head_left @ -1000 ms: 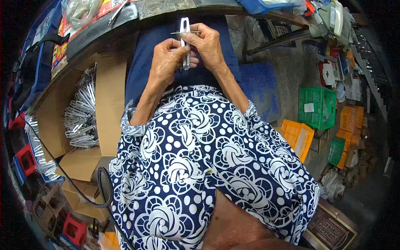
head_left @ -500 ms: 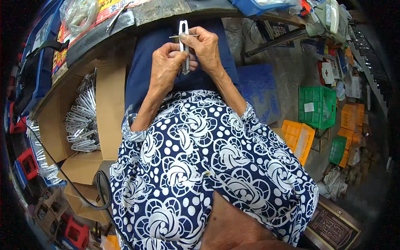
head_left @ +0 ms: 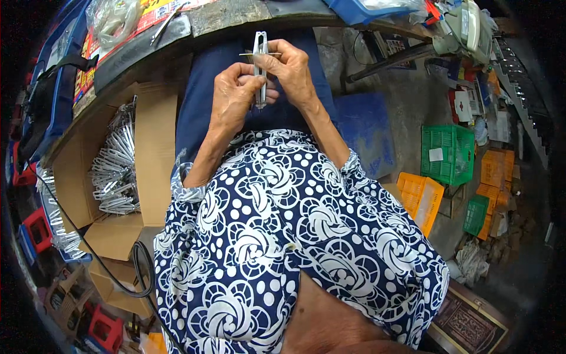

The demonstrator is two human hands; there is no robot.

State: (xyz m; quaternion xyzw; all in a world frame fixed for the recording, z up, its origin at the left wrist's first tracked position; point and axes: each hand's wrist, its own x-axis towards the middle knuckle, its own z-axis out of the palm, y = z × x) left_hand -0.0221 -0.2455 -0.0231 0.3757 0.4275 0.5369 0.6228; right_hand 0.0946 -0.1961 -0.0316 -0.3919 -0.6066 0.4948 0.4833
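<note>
Above my lap, both hands hold a long, narrow silver metal piece (head_left: 262, 94) upright in view. It has a slot near its far end, and its exact kind cannot be made out. A thin, pin-like rod (head_left: 243, 54) lies crosswise at its upper part, sticking out on both sides. My left hand (head_left: 230, 97) is closed, thumb and fingers pinching the lower half of the piece. My right hand (head_left: 293, 68) is closed higher up, its thumb pressed where rod and piece cross. The fingers behind are partly hidden.
At left, an open cardboard box (head_left: 156, 159) holds many similar silver pieces (head_left: 115, 171). A workbench edge (head_left: 230, 25) runs beyond my hands. A black cable (head_left: 88, 248) hangs at left. Green (head_left: 448, 154) and orange crates (head_left: 420, 197) stand at right.
The metal piece has turned slightly and shifted a little nearer me, with its crosswise rod. Both hands keep nearly the same grip.
</note>
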